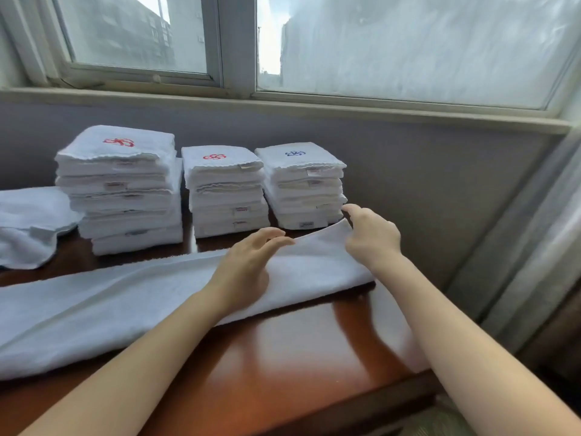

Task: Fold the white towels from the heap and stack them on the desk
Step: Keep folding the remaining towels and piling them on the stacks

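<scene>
two grips meet at the right end of one long towel. the right grip (374, 236) has its fingers curled at the far right corner of the long towel (110, 309), pinching it so that the corner stands raised off the tabletop (298, 357). the left grip (248, 262) lies just left of it, resting on top of the cloth with fingers loose and spread, fingertips at the far edge, clasping nothing. from under both grips the long towel runs as a narrow folded band leftward and nearer, out past the left edge of view. just beyond the grips, three stacks of folded towels stand in a row: the right stack (301, 187) with a blue emblem on top, the middle stack (224, 190) and the taller left stack (122, 190) each with a red one. at the far left lies the heap (28, 221) of unfolded white towels. behind them are a grey wall (440, 190) and a window (408, 42).
</scene>
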{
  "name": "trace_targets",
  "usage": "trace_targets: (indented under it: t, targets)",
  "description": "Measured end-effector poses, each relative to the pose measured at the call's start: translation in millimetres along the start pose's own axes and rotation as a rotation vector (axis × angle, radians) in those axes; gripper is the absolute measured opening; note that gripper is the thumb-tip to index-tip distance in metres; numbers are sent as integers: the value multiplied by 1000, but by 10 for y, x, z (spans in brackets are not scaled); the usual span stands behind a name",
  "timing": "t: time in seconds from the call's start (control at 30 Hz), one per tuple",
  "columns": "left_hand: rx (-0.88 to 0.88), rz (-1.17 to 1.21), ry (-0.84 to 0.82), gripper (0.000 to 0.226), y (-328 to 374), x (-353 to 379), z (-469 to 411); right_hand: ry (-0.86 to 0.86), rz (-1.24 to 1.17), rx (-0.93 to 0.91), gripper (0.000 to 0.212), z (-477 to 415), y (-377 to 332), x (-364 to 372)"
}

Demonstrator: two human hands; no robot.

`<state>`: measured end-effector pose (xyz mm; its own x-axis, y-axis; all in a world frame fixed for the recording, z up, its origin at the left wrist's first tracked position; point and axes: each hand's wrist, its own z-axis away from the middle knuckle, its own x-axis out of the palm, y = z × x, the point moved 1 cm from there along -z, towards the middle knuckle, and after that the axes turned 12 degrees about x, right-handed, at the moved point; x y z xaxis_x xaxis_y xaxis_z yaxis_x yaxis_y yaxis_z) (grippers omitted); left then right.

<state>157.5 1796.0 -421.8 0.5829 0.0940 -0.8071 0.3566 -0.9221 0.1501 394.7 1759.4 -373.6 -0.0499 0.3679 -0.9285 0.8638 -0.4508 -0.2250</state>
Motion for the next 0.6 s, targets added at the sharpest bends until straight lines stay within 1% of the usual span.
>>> trace_targets:
  t: [0.03, 0.1, 0.13, 0.17, 0.2, 0.23, 0.27, 0.3, 0.37, 0.43, 0.6]
  targets:
    - [1, -9, 7, 69, -21, 23, 12, 50, 14, -38, 59, 25, 1, 30]
    - [-18, -14, 5, 50, -56, 79, 30, 107, -109, -146, 61, 120, -78, 130]
    - [-60, -16, -5, 42, -69, 98, 33, 69, -201, -180, 59, 182, -149, 192]
    - [-117, -19, -34, 39, -85, 118, 36, -11, -277, -193, 55, 238, -228, 259]
    - [-169, -23, -91, 41, -106, 139, 37, -119, -319, -197, 51, 291, -304, 341]
    - [-207, -34, -168, 43, -127, 159, 36, -227, -308, -204, 49, 348, -363, 429]
    - [-229, -48, -249, 45, -146, 171, 35, -306, -247, -219, 48, 400, -403, 511]
    - [-244, -66, -322, 47, -159, 179, 37, -348, -173, -236, 48, 438, -423, 582]
    - [-267, -111, -423, 50, -174, 185, 55, -367, -100, -238, 51, 479, -410, 660]
    - [-277, -132, -474, 52, -165, 194, 64, -371, -91, -224, 53, 485, -376, 678]
    - [-261, -126, -502, 56, -44, 276, -18, -379, -91, -215, 54, 468, -224, 631]
